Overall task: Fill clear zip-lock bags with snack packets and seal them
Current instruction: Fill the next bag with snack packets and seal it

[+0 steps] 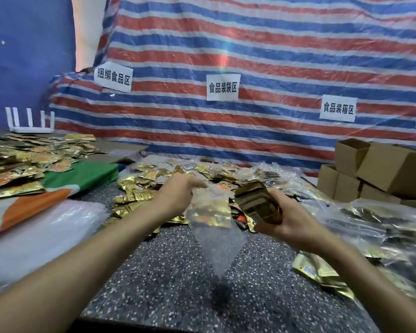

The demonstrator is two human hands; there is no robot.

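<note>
My left hand point(178, 191) pinches the top edge of a clear zip-lock bag point(216, 236), which hangs above the speckled table point(168, 280) with one corner pointing down. My right hand point(291, 219) grips a stack of gold snack packets point(257, 205) just right of the bag's mouth. Through the bag's upper part I see gold packets; whether they lie inside it or behind it I cannot tell. Loose gold packets point(139, 188) lie heaped on the table beyond both hands.
Filled clear bags point(375, 224) pile up at the right, with cardboard boxes point(375, 169) behind them. More packets point(22, 162) cover the left side beside a green and orange cloth point(82, 174) and a stack of empty plastic bags point(41, 231). A striped tarp point(250, 56) hangs behind.
</note>
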